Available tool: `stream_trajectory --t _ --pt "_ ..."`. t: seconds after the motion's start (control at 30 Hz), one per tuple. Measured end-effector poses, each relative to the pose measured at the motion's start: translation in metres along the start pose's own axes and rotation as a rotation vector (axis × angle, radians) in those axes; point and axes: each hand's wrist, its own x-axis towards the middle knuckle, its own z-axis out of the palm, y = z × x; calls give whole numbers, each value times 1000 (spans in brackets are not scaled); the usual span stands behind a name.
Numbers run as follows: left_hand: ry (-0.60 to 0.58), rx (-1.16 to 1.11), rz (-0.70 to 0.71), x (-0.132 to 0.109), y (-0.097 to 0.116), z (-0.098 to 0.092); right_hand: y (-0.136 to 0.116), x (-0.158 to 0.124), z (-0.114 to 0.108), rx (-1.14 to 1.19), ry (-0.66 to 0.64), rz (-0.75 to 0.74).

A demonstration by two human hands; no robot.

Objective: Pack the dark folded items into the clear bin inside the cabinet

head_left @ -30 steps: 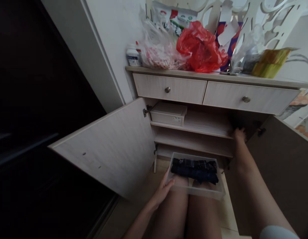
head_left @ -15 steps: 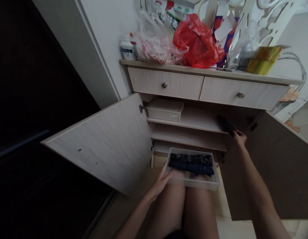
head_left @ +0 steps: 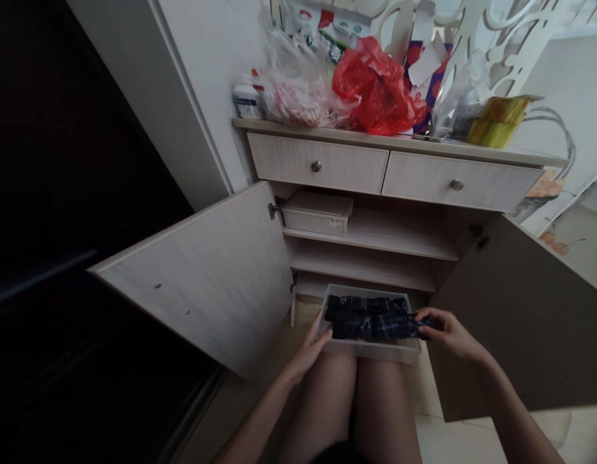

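1. The clear bin (head_left: 370,351) sits on the person's knees, at 6 o'clock from the open cupboard (head_left: 395,235).
2. The left hand (head_left: 312,345) grips the bin's rim at 9 o'clock.
3. The right hand (head_left: 445,332) is closed around the end of a dark folded umbrella (head_left: 375,325) at 3 o'clock. The umbrella lies across the bin.
4. It seems best to hold the bin level and lay the umbrella flat beside the other dark ones, so none roll out.

cabinet doors (head_left: 206,270) open | white box (head_left: 317,214) on upper shelf (head_left: 399,237) | red bag (head_left: 380,90), clear bag (head_left: 298,93), bottle (head_left: 245,102) on cabinet top (head_left: 501,154)
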Motion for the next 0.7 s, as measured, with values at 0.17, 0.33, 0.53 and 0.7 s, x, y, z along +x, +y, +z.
stream_trajectory --t 0.17,0.33,0.53,0.7 --pt "-6 -16 -12 0 -3 2 14 13 24 -198 -148 -92" --pt "16 -3 -20 0 -4 1 29 28 38 -464 -226 -134" --pt "-6 -7 -10 1 -2 -2 45 30 35 -346 -8 -123" --pt "-5 9 -10 1 -9 0 77 29 52 13 373 325"
